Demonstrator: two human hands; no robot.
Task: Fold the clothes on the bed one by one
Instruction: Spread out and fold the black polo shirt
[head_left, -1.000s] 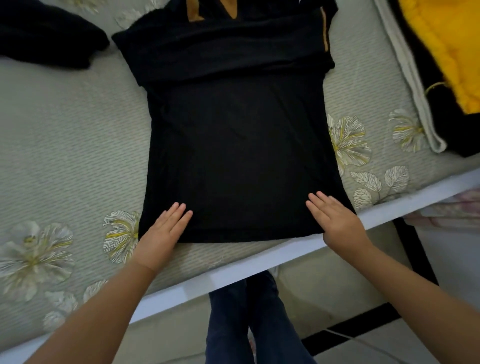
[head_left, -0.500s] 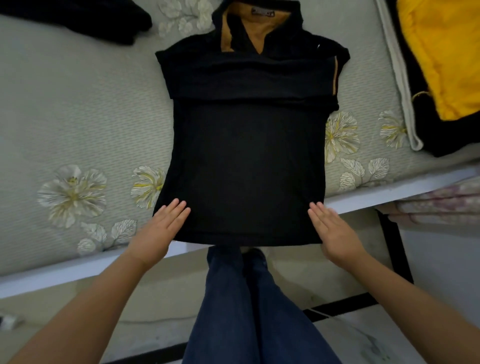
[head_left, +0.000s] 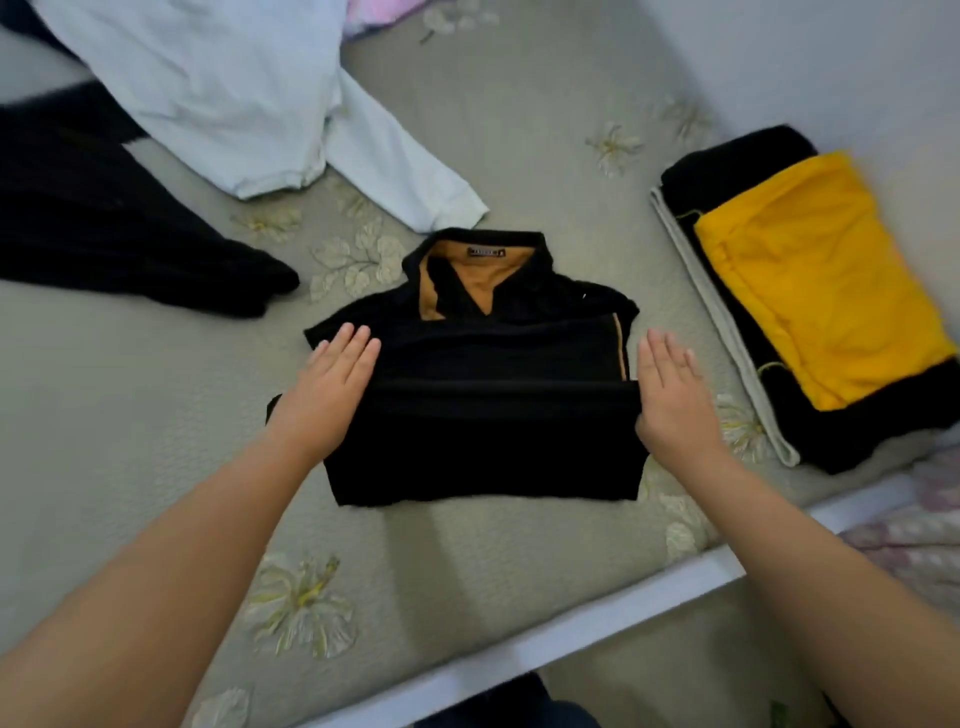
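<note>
Progress looking partway: we are seeing a folded stack (head_left: 810, 296) with a yellow piece on top at right of frame, while a pale blue garment (head_left: 249, 98) and a dark garment (head_left: 104, 223) are lying unfolded at upper left. We are flattening the black shirt (head_left: 483, 415) at centre on the bed (head_left: 130, 415), hem doubled up, tan collar showing. Left hand (head_left: 324, 389) and right hand (head_left: 672, 395) are lying open, palms down at its side edges, gripping nothing

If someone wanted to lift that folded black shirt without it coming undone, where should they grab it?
Probably by the two short side edges of the black shirt, one from the left and one from the right, fingers slid underneath. The layers stack there, and the left hand and right hand already sit at those edges.
</note>
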